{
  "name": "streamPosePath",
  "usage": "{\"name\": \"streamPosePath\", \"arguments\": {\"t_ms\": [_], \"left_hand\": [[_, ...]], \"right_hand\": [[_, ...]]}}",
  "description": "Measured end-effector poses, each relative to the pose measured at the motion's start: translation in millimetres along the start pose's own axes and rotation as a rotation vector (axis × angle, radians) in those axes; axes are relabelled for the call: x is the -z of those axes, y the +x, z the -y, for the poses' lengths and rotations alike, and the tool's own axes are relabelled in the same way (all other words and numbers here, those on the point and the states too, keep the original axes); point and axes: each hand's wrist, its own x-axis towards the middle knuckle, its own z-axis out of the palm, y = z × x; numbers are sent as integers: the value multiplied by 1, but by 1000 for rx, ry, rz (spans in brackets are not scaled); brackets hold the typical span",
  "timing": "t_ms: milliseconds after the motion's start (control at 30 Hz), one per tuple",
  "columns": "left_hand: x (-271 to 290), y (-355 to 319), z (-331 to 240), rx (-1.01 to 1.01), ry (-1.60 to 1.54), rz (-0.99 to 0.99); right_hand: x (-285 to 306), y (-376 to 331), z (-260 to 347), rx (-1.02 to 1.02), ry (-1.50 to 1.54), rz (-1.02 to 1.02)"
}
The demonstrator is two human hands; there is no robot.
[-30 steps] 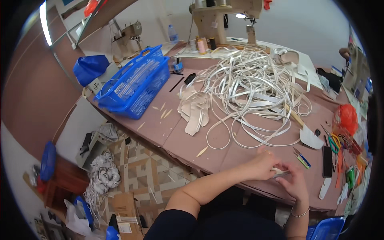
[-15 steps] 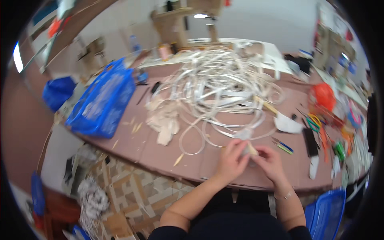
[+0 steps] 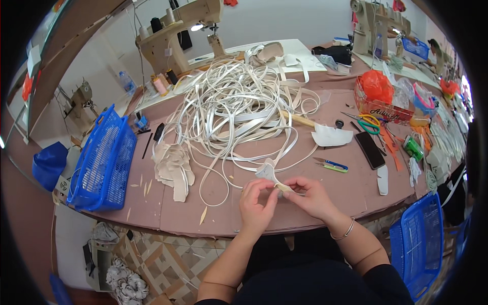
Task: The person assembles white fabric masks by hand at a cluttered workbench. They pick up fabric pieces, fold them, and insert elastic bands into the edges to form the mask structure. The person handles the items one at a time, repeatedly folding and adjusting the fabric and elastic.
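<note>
Pinching a small pale cut piece (image 3: 270, 174) between both sets of fingertips just above the table's (image 3: 315, 203) near edge, the left hand (image 3: 256, 201) and right hand (image 3: 310, 195) appear mid-assembly with a white strap (image 3: 223, 107); the next move likely calls for steady alignment.

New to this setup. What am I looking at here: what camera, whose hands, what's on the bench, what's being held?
This is one view, from a wide fisheye camera worn on a person's head and looking down, so straight edges bend near the rim. No machine is doing the handling: the left hand and right hand are the wearer's own, bare. Together they pinch a small pale cut piece joined to a thin strip. On the brown table lie a big tangle of white strips, a stack of beige cut pieces, a blue basket, thread snips, a dark phone and green-handled scissors. A sewing machine stands behind.
</note>
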Motion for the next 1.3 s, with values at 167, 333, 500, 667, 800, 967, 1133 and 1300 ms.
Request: {"name": "streamPosePath", "arguments": {"t_ms": [167, 333, 500, 667, 800, 967, 1133, 1300], "left_hand": [[-2, 3, -2, -12, 20, 36], [-4, -8, -5, 96, -91, 82], [0, 1, -1, 379, -335, 106], [2, 4, -6, 352, -271, 115], [2, 1, -5, 255, -118, 88], [2, 1, -8, 214, -80, 76], [1, -4, -4, 126, -30, 11], [10, 0, -12, 28, 173, -20]], "right_hand": [[0, -1, -2, 29, -3, -24], [0, 0, 3, -15, -49, -77], [2, -3, 0, 24, -63, -46], [3, -3, -4, 30, -38, -12], [2, -4, -2, 37, -15, 4], [3, -5, -2, 47, 3, 17], [3, -6, -4, 50, 20, 46], [4, -5, -13, -48, 303, 112]]}}
